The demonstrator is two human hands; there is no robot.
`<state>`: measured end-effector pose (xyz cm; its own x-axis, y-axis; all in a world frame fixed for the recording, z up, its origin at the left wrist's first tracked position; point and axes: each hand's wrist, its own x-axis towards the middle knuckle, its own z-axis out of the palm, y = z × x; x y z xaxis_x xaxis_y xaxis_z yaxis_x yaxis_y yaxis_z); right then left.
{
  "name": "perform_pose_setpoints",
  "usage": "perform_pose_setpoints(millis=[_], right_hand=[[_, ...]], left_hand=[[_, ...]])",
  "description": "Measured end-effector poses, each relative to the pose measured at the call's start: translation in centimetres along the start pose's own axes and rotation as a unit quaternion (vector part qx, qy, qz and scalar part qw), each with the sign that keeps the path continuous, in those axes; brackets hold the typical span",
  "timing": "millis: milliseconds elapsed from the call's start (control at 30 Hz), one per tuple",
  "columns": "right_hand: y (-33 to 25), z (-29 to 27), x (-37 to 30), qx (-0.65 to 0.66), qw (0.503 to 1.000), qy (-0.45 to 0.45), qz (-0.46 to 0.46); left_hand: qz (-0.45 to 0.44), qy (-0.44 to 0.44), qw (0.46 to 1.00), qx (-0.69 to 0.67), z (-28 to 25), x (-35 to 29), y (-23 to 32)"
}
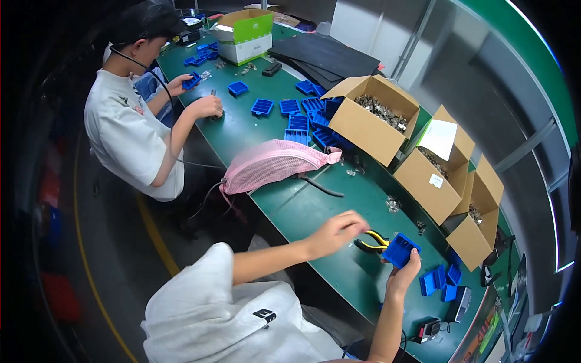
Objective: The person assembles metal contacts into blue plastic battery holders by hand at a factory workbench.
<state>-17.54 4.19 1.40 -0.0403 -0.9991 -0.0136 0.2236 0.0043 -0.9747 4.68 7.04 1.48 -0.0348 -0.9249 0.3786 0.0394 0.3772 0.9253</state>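
Observation:
My right hand grips a blue plastic compartment box, thumb along its right edge and the box tilted above the green table. My left hand is raised to the left of the box, its fingers curled together and slightly blurred. Whether something small sits between those fingertips I cannot make out. Pliers with black and yellow handles are between my left hand and the box; their jaws are hidden behind the box.
Cardboard boxes of small metal parts line the far side. A pink mesh bag stands left, by a co-worker holding a small blue box. More blue boxes and a small black device lie right on the green table.

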Motion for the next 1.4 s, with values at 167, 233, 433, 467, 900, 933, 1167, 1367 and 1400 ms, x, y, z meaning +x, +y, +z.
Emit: perform_pose_setpoints(millis=[167, 233, 433, 467, 900, 933, 1167, 1367, 1400], right_hand=[[0.3, 0.3, 0.3, 0.012, 1.0, -0.001, -0.002], [0.5, 0.4, 0.4, 0.019, 1.0, 0.016, 0.006], [2.2, -1.0, 1.8, -0.084, 0.995, 0.047, -0.036], [2.3, -1.0, 1.8, -0.094, 0.993, 0.06, -0.035], [1.9, -1.6, 0.1, -0.08, 0.978, 0.181, 0.058], [2.6, -1.4, 0.1, -0.092, 0.972, 0.21, 0.041], [4.7, 1.9, 0.3, -0.136, 0.942, 0.298, 0.072], [4.8, 2.6, 0.9, -0.146, 0.925, 0.347, 0.057], [5.2, 2.2, 0.7, -0.134, 0.924, 0.352, 0.06]], left_hand=[[-0.207, 0.063, 0.976, -0.005, -7.2, -8.4, 2.3], [-0.183, 0.082, 0.978, 0.05, -10.9, -7.9, 4.8], [-0.022, 0.164, 0.973, 0.162, -23.7, 4.0, 10.3], [0.014, 0.197, 0.965, 0.171, -26.8, 7.4, 9.6], [-0.05, 0.451, 0.674, 0.583, -64.3, 33.5, -0.4], [-0.031, 0.435, 0.67, 0.601, -66.2, 34.0, -0.5], [-0.16, 0.314, 0.758, 0.549, -81.5, 38.7, -3.1], [-0.287, 0.118, 0.944, 0.115, -80.4, 38.9, -1.9], [-0.31, 0.089, 0.939, 0.119, -80.1, 39.1, -0.2]])
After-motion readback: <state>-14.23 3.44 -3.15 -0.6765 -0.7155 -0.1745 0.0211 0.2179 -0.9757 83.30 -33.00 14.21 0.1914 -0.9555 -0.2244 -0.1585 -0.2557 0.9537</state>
